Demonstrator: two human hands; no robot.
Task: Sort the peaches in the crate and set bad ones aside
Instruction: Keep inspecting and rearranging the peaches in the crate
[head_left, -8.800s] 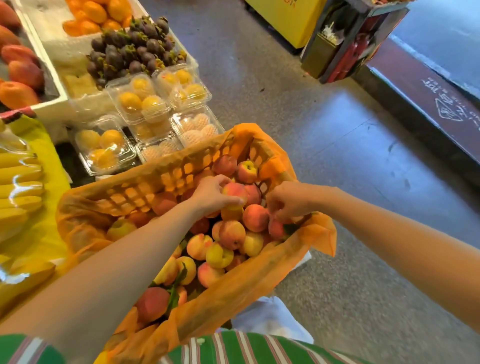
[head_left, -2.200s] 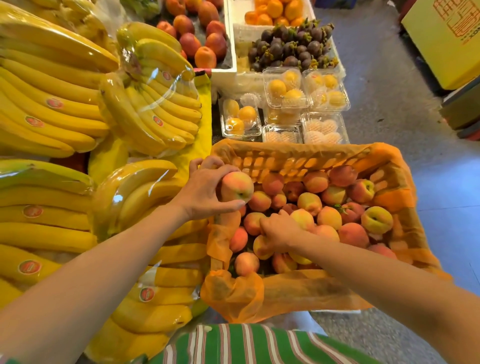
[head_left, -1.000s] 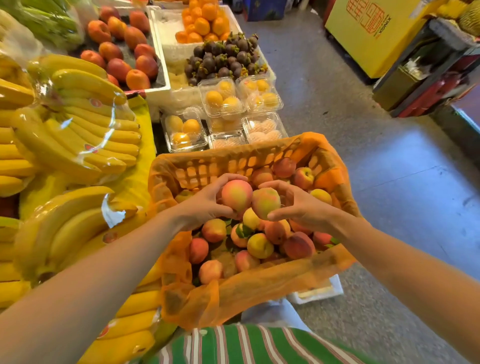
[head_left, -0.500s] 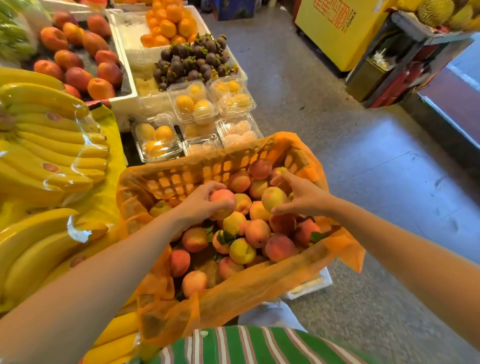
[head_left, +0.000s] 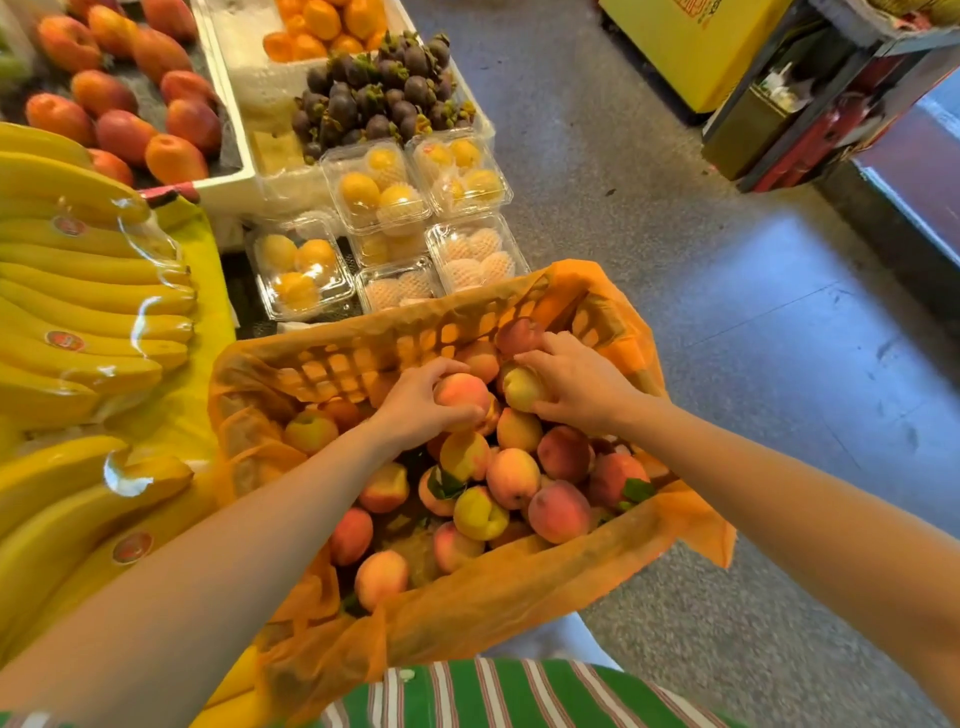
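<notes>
An orange crate (head_left: 332, 364) lined with orange plastic holds several red and yellow peaches (head_left: 511, 478). My left hand (head_left: 415, 408) grips a pink peach (head_left: 461, 394) at the far side of the pile. Close beside it, my right hand (head_left: 576, 384) holds a yellowish peach (head_left: 521, 388); its fingertips also touch a darker red peach (head_left: 517, 336) by the crate's far wall. Both hands are low, against the heap.
Wrapped banana bunches (head_left: 88, 291) lie on a yellow surface to the left. Clear clamshell boxes of yellow fruit (head_left: 384, 192) stand beyond the crate, with mangosteens (head_left: 374, 98) and red fruit (head_left: 124, 104) behind. Grey floor (head_left: 753, 312) spreads to the right; a yellow box (head_left: 691, 47) stands far right.
Both hands, each with its peach, have moved down and towards the crate's far side. The right hand's fingers now reach the dark red peach by the far wall.
</notes>
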